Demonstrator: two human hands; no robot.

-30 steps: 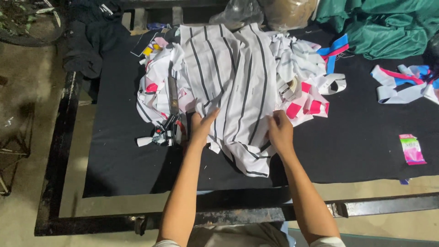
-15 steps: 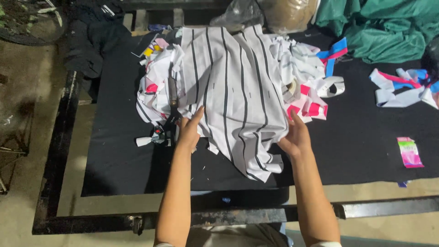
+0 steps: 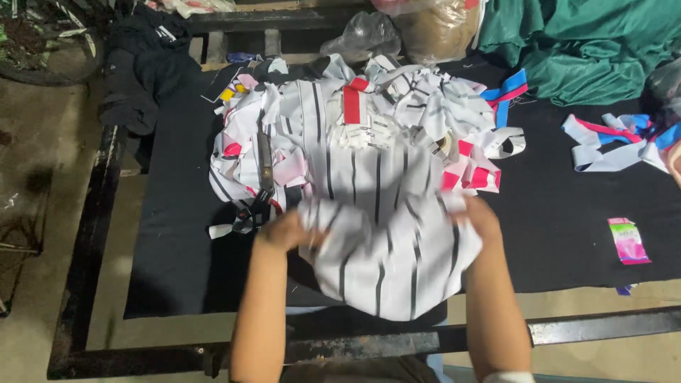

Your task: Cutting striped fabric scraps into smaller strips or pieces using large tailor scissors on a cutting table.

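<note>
A white cloth piece with black stripes (image 3: 386, 248) hangs over the near edge of the black table (image 3: 567, 227). My left hand (image 3: 284, 230) grips its left edge and my right hand (image 3: 482, 216) grips its right edge, both lifted slightly toward me. Behind it lies a heap of white, black-striped and pink-red fabric pieces (image 3: 369, 128). A pair of dark scissors (image 3: 262, 184) rests on the left part of the heap, just beyond my left hand.
Green fabric (image 3: 589, 42) is bunched at the back right. White, pink and blue strips (image 3: 617, 142) lie at the right. A small pink packet (image 3: 628, 241) sits near the right front. Dark clothing (image 3: 142, 71) hangs at the back left. A plastic bag (image 3: 362, 35) is behind.
My hands have pulled the striped piece off the heap toward me. Its near edge now hangs over the table front, and a red-tagged piece underneath has come into view.
</note>
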